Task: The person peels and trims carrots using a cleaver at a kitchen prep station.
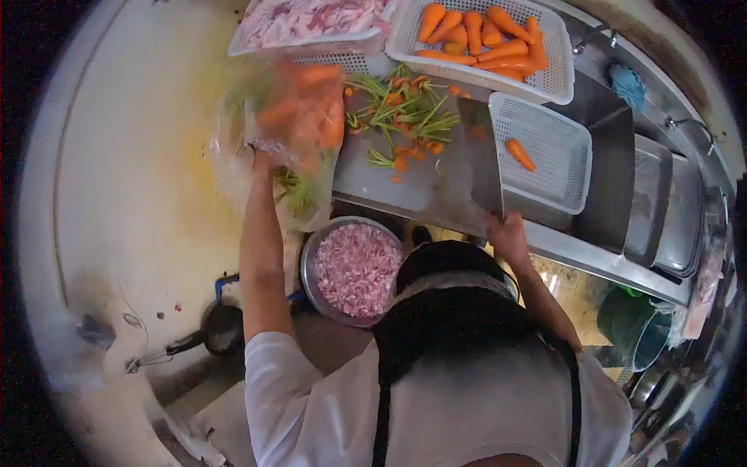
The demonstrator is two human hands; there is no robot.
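Observation:
My left hand (264, 156) is at a clear plastic bag (233, 163) on the left, its fingers partly hidden by the plastic. Orange carrots (319, 117) and some green tops show through the bag, blurred by motion. On the right, my right hand (507, 233) is closed around the handle of a broad-bladed knife (489, 175), the blade pointing away from me over the worktop's right side. Between the hands, cut carrot tops (412, 117) with green stalks and orange ends lie scattered on the metal worktop (381, 183).
A white basket (564, 78) of several whole carrots stands at the back, beside a tray of pale meat (311, 19). One carrot (520, 154) lies in a smaller white basket (580, 198) over the sink. Below the worktop's edge sits a metal bowl of diced meat (354, 268). A blue cloth (627, 86) hangs near the taps.

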